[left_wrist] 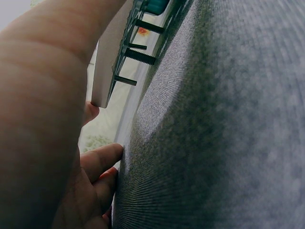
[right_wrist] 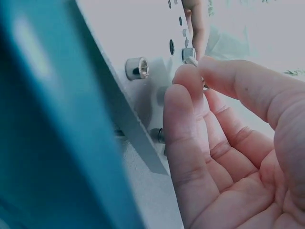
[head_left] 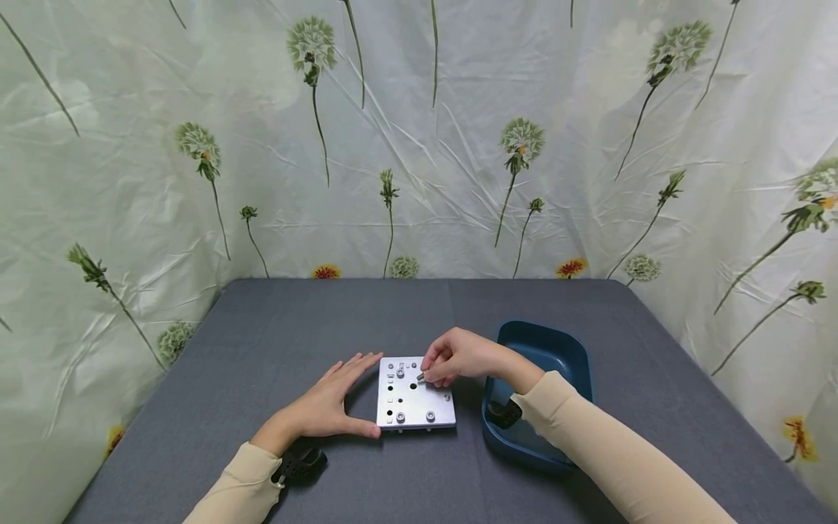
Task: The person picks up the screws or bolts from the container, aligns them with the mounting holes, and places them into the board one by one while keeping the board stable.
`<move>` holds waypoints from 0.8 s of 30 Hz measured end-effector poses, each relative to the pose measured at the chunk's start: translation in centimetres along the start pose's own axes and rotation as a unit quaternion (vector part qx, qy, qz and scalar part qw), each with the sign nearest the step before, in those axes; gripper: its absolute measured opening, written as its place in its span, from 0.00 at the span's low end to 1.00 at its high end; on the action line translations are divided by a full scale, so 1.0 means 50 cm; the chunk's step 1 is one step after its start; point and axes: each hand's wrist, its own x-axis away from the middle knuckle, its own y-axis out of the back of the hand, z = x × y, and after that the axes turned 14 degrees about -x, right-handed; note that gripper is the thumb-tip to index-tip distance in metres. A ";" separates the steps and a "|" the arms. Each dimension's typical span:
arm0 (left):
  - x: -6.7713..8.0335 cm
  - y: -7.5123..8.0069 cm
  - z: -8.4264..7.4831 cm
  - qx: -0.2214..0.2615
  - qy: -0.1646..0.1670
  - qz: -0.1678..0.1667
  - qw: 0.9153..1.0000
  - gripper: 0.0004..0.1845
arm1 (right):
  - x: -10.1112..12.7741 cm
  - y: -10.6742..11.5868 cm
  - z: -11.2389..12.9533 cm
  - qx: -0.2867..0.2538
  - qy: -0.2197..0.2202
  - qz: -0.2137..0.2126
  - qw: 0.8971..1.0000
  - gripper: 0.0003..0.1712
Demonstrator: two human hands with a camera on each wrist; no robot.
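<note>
A square silver metal plate w/ round holes and fitted bolts [head_left: 415, 394] lies flat on the grey fabric-covered surface [head_left: 275, 342], roughly centre, near the person. Two socket-head bolts sit along its near edge, a few smaller ones at the far-left corner. In the left wrist view the plate [left_wrist: 110, 52] stands clear of the surface on dark threaded bolt shanks [left_wrist: 139, 56] poking out underneath.

Left hand [head_left: 330, 404] rests flat on the surface just left of the plate, fingers straight and relaxed, thumb along the plate's near-left corner, fingertips toward its far-left edge; it grips nothing.

Right hand [head_left: 458, 356] is over the plate's far-right part, fingers curled, thumb and forefinger pinching a small silver bolt [head_left: 421, 377] at about the plate's middle. In the right wrist view the fingertips [right_wrist: 188, 76] close round the small silver bolt [right_wrist: 190, 60], right next to a hole; one fitted socket-head bolt [right_wrist: 137, 68] is just left of them.

A dark blue plastic tray w/ rounded corners [head_left: 563, 349] sits on the surface just right of the plate, under the right forearm. Both arms wear beige sleeves w/ black wrist-mounted gear. A pale cloth backdrop printed w/ green dandelion stems [head_left: 419, 145] hangs behind and at both sides.
</note>
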 end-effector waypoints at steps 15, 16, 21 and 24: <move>-0.006 -0.008 -0.005 0.003 -0.003 0.003 1.000 0.66 | -0.011 -0.015 0.011 0.036 -0.021 0.015 0.999 0.02; -0.006 -0.008 -0.005 0.004 -0.003 0.003 1.000 0.66 | -0.012 -0.017 0.012 0.039 -0.021 0.013 0.999 0.02; -0.008 -0.010 -0.004 0.003 0.000 0.005 1.000 0.66 | -0.015 -0.024 0.018 0.055 -0.018 0.008 0.998 0.01; -0.009 -0.011 -0.004 0.004 0.002 0.006 1.000 0.66 | -0.017 -0.028 0.019 0.061 -0.017 0.009 0.998 0.02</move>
